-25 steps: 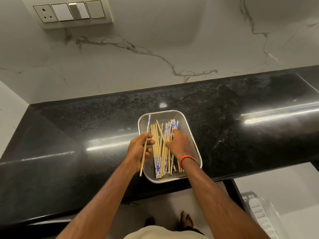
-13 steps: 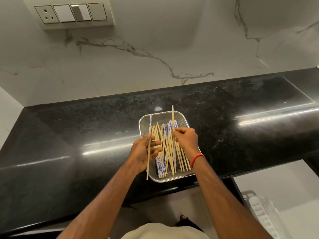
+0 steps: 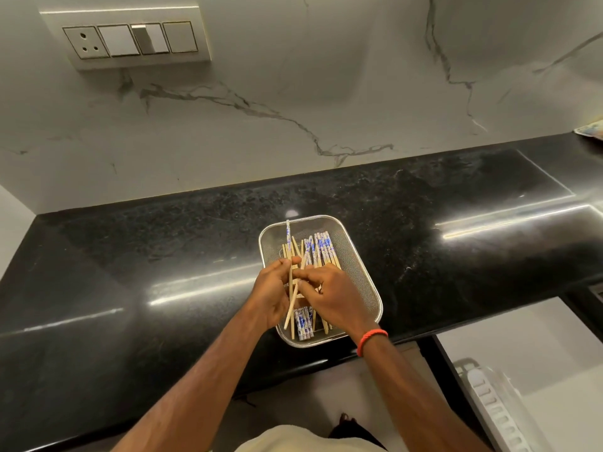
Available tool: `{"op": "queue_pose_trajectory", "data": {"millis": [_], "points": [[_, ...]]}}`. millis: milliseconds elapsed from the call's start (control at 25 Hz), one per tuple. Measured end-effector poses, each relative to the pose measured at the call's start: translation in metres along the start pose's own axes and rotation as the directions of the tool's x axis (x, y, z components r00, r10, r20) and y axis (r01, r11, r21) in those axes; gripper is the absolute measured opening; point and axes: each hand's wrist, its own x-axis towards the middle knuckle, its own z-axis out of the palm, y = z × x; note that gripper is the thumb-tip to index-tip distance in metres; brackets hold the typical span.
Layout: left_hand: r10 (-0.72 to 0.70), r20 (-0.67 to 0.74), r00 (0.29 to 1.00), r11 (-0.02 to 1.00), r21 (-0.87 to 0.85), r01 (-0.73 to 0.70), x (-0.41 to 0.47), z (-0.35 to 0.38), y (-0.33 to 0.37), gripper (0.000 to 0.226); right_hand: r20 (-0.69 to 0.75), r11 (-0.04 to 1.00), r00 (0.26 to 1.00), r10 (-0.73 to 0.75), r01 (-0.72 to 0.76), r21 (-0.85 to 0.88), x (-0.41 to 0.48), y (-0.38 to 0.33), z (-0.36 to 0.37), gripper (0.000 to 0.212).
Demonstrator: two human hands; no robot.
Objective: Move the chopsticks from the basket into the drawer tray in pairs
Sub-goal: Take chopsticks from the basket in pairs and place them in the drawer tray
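Red-orange cord wristband (image 3: 372, 341) on the bare right forearm (image 3: 408, 386); cream garment (image 3: 293, 440) below.

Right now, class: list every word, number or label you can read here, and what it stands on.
No readable text.
Switch panel: no lettering shows.
Chopsticks: blue pattern, too small to read as writing.
Printed thing at right edge: too blurred.

The glossy black countertop (image 3: 163, 288) bears 1 mesh basket (image 3: 356, 254) near its front edge.
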Motion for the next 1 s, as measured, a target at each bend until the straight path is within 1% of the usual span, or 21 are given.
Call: {"op": "queue_pose_trajectory", "data": {"millis": [120, 200, 280, 440, 520, 560, 600, 640, 680, 720, 800, 880, 1000], "points": [[-0.015, 0.009, 1.000, 1.000, -0.014, 0.015, 0.002, -0.002, -0.002, 0.028, -0.053, 1.000, 0.998, 0.017, -0.017, 0.004, -0.003, 0.001, 0.003, 0.028], [-0.002, 0.012, 1.000, 1.000, -0.019, 0.003, 0.004, -0.003, -0.004, 0.026, -0.066, 0.999, 0.998, 0.024, -0.023, 0.022, -0.004, 0.004, 0.003, 0.023], [0.003, 0.026, 1.000, 1.000, -0.006, -0.003, 0.005, -0.003, -0.006, 0.024, -0.060, 1.000, 0.998, 0.021, -0.021, 0.012, -0.005, 0.004, 0.005, 0.020], [-0.011, 0.057, 0.998, 0.999, 0.038, 0.009, 0.006, -0.003, -0.007, 0.022, 0.000, 1.000, 1.000, 0.017, -0.017, -0.009, -0.003, 0.007, 0.004, 0.025], [-0.016, 0.076, 0.997, 0.999, 0.053, 0.012, 0.007, -0.003, -0.005, 0.021, 0.007, 0.995, 0.999, 0.038, -0.039, 0.092, -0.001, 0.009, 0.000, 0.024], [-0.017, 0.080, 0.997, 0.999, 0.045, 0.014, 0.008, -0.003, -0.004, 0.020, -0.030, 0.987, 0.996, 0.079, -0.073, 0.145, 0.000, 0.012, -0.003, 0.022], [-0.017, 0.079, 0.997, 0.999, 0.036, 0.015, 0.009, -0.004, -0.003, 0.019, -0.095, 0.980, 0.987, 0.132, -0.116, 0.161, 0.001, 0.015, -0.006, 0.021], [-0.018, 0.073, 0.997, 0.999, 0.031, 0.016, 0.010, -0.004, -0.002, 0.020, -0.169, 0.978, 0.968, 0.186, -0.167, 0.122, 0.004, 0.020, -0.010, 0.019], [-0.017, 0.063, 0.998, 0.999, 0.029, 0.016, 0.012, -0.005, -0.001, 0.021, -0.220, 0.972, 0.947, 0.234, -0.230, 0.042, 0.007, 0.025, -0.012, 0.018], [-0.017, 0.052, 0.999, 1.000, 0.025, 0.015, 0.013, -0.006, -0.001, 0.021, -0.234, 0.954, 0.933, 0.273, -0.294, -0.059, 0.010, 0.030, -0.014, 0.019], [-0.015, 0.035, 0.999, 1.000, 0.020, 0.014, 0.014, -0.007, -0.001, 0.021, -0.195, 0.892, 0.923, 0.332, -0.374, -0.253, 0.015, 0.036, -0.013, 0.023], [-0.011, 0.028, 1.000, 1.000, 0.021, 0.011, 0.014, -0.007, -0.002, 0.021, -0.169, 0.851, 0.925, 0.339, -0.379, -0.364, 0.015, 0.039, -0.005, 0.023], [-0.002, 0.027, 1.000, 1.000, 0.022, 0.001, 0.014, -0.009, 0.000, 0.022, -0.187, 0.840, 0.932, 0.310, -0.361, -0.406, 0.012, 0.043, 0.004, 0.018]]}}
